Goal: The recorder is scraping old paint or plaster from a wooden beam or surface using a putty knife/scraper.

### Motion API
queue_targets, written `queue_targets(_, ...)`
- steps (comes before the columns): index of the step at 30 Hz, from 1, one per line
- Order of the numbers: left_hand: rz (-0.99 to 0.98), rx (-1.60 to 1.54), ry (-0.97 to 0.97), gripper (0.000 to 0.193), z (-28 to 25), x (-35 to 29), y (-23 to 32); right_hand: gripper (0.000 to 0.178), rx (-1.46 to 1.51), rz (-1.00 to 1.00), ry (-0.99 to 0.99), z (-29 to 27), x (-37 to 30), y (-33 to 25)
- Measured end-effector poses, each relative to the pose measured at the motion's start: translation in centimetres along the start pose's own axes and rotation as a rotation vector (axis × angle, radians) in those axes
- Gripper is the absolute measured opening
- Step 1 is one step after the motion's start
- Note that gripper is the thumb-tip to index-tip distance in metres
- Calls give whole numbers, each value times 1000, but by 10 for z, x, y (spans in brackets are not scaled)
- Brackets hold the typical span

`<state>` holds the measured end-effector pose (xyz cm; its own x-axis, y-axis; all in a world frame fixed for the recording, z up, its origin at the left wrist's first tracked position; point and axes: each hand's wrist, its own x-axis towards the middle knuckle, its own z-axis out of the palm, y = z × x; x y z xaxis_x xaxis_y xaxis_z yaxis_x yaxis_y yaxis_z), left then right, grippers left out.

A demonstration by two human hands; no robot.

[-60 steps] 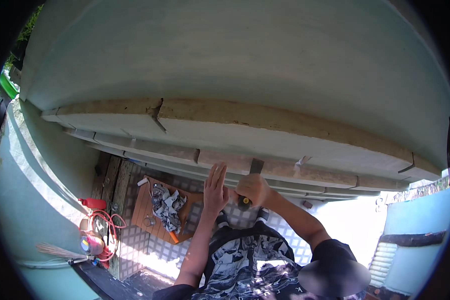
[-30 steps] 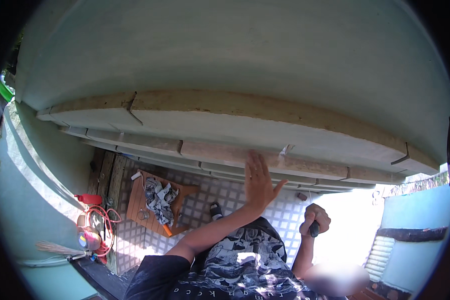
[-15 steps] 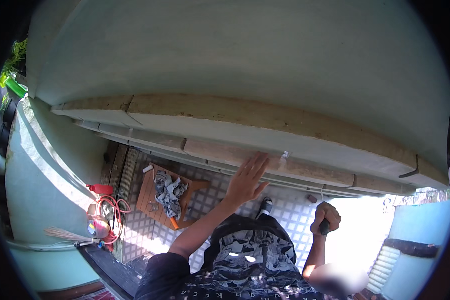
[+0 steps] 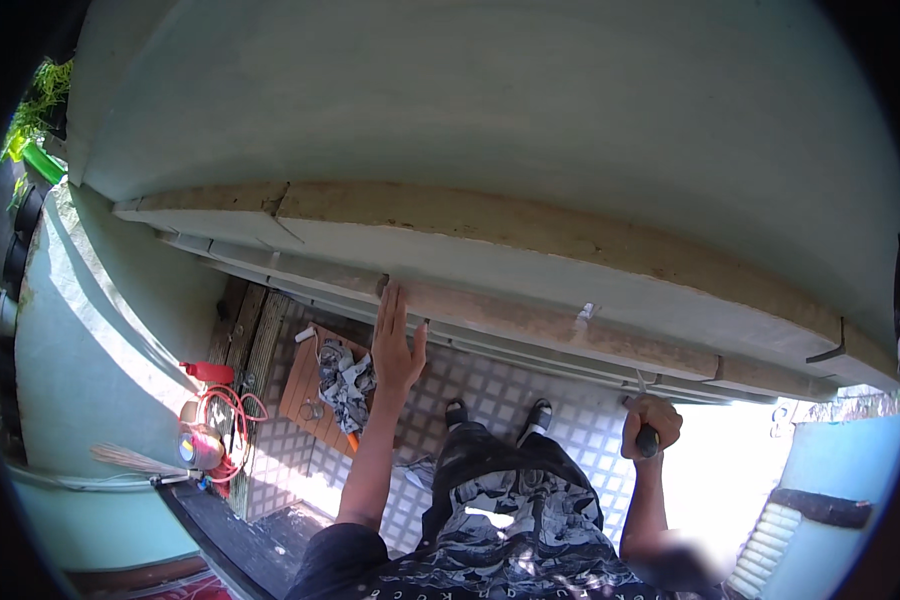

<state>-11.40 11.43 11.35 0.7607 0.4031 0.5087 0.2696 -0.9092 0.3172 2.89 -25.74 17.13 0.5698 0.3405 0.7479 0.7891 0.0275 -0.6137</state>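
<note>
My left hand [image 4: 398, 350] is open, its fingers stretched up against the lower brown-topped ledge [image 4: 500, 304], close to a dark joint in it. Whether the fingertips press on the ledge or just hover over it, I cannot tell. Off to the right, my right hand [image 4: 654, 425] is closed round a dark-handled tool [image 4: 648, 441]. A thin pale metal part sticks up past the fist; the tool's exact kind is unclear. A small white patch [image 4: 587, 312] shows on the ledge between the hands. Above runs a wider brown-edged ledge [image 4: 490, 215] along the pale green wall.
A brown stool [image 4: 303, 391] bears crumpled patterned cloth [image 4: 345, 388] and a glass [image 4: 311, 411]. Left of it are a red bottle [image 4: 208, 372], a coiled pinkish hose [image 4: 232, 408] and a broom [image 4: 130, 456]. Checkered tiles [image 4: 490, 385] lie underfoot; bright sunlight washes out the right.
My left hand has slid leftward along the lower ledge to its joint. My right hand stays closed on the tool, its wrist slightly turned. Both feet now show.
</note>
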Motion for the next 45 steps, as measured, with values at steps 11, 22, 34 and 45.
queue_targets(11,-368,-12,75,55,-8,17,40,27,-30,35,-37,38,-9,-34)
queue_targets(22,272,128,-180,63,22,16,35,28,-69,50,-33,91,-9,-69)
queue_targets(34,5,252,-103,65,-32,11,-49,17,-39,294,-4,136,-16,-98)
queue_targets(45,89,-153,144,60,-14,42,-105,16,-15,234,350,154,28,-64)
